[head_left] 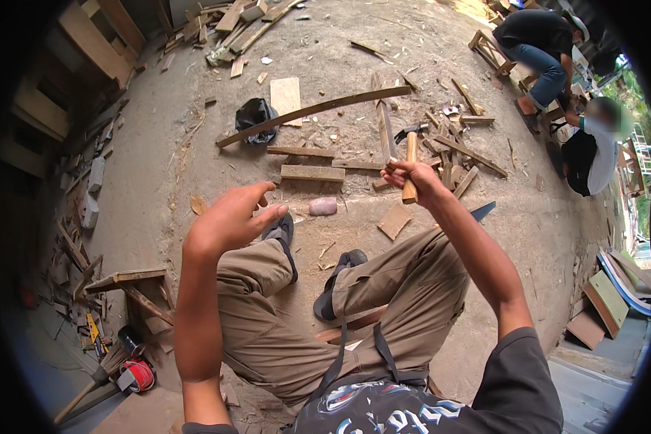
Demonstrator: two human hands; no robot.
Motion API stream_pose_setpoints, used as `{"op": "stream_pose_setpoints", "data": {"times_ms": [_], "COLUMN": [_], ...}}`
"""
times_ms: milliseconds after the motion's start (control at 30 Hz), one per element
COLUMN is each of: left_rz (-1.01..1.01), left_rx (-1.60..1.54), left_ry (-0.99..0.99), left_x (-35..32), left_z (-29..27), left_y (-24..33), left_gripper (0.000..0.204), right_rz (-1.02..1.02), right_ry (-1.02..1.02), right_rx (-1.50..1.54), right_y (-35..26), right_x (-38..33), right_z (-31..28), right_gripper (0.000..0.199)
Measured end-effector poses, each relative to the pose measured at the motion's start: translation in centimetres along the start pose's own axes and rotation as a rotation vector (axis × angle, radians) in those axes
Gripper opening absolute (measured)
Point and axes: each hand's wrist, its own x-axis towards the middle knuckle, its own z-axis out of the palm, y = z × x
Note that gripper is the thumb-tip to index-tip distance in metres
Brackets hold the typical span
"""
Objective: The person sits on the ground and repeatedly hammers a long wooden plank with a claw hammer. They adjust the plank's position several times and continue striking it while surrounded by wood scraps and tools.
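Observation:
My right hand (418,181) is closed around the wooden handle of a claw hammer (412,152), its dark head pointing away from me. The fingers of that hand also meet the near end of a narrow wooden board (385,130); whether they grip it is hard to tell. A long thin wood strip (311,111) crosses the far part of this board at an angle. Over my left knee, my left hand (235,217) is empty, thumb and fingers apart.
Short wood blocks (312,173), a black plastic bag (256,120) and a pinkish cylindrical object (323,207) lie ahead. Scrap wood (474,155) and a saw blade (483,211) are to the right. A small wooden stool (134,276) stands left. Two people work at far right.

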Motion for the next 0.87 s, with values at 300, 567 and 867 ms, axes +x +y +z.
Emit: {"op": "stream_pose_setpoints", "data": {"times_ms": [300, 567, 867], "left_rz": [0.200, -0.031, -0.306], "left_rx": [-0.067, -0.507, -1.365], "left_ry": [-0.107, 0.195, -0.540], "left_x": [5.0, 12.2, 11.7], "left_z": [4.3, 16.5, 34.2], "left_y": [5.1, 4.5, 4.8], "left_gripper": [0.056, 0.062, 0.077], "right_rz": [-0.012, -0.010, -0.274], "right_ry": [0.100, 0.294, 0.472], "right_rx": [0.412, 0.366, -0.193], "right_y": [13.6, 21.4, 25.2], "right_x": [-8.2, -15.6, -18.2], "right_z": [-3.3, -0.9, 0.1], "right_gripper": [0.018, 0.016, 0.023]}}
